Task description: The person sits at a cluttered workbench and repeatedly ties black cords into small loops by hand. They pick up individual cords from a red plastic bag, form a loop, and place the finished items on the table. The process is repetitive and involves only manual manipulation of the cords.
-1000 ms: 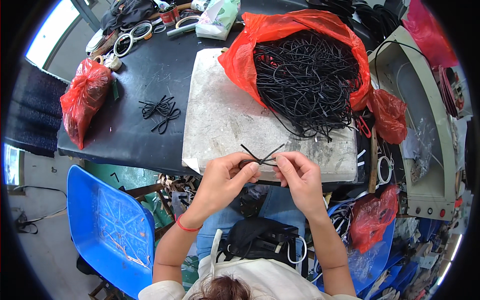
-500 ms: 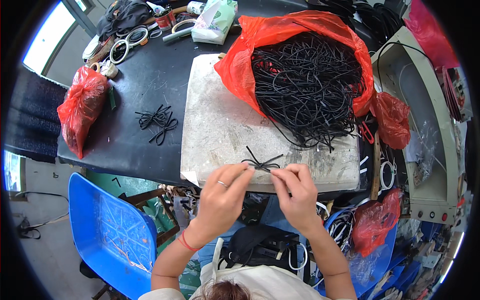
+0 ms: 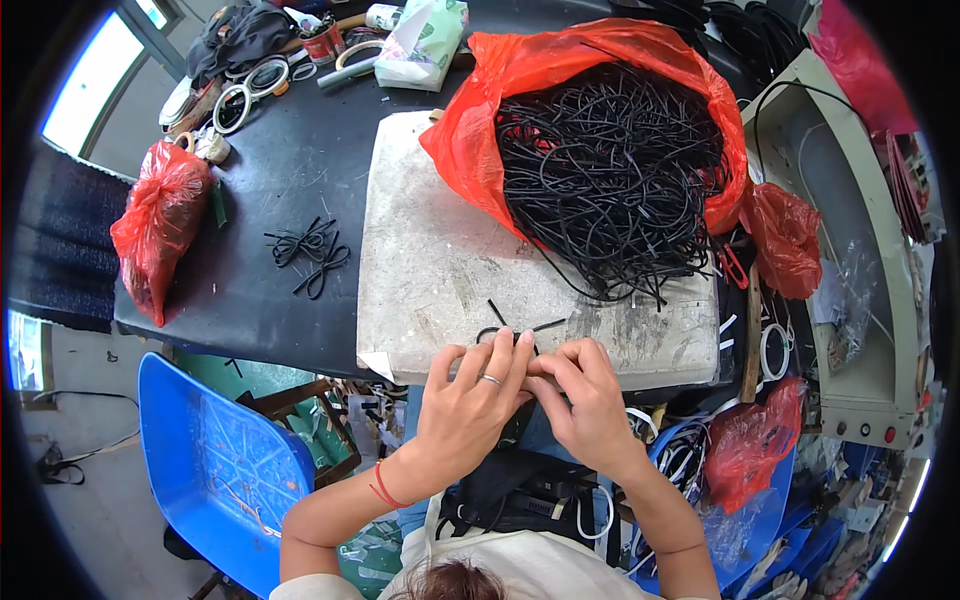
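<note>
A thin black cord [image 3: 550, 324] with a loop and two loose ends lies at the near edge of a pale, stained board [image 3: 420, 270]. My left hand [image 3: 468, 388], wearing a ring, covers most of it, fingers close together and gripping the cord at its middle. Against those fingertips my right hand [image 3: 582, 398] pinches with thumb and forefinger on the cord's near part; the fingers hide that part. Left of the board, a few tied black cord bows [image 3: 308, 252] rest on the black tabletop [image 3: 280, 180].
Beyond my hands a red plastic bag [image 3: 470, 140] spills a heap of black cords [image 3: 615, 170] onto the board. A knotted red bag [image 3: 162, 225] sits at the table's left. Blue bins [image 3: 215, 470] stand below, and a beige metal case [image 3: 850, 330] is on the right.
My hands have drawn together. The left has shifted right and over the cord, hiding its loops, while the right has moved slightly nearer to me. The view has shifted slightly.
</note>
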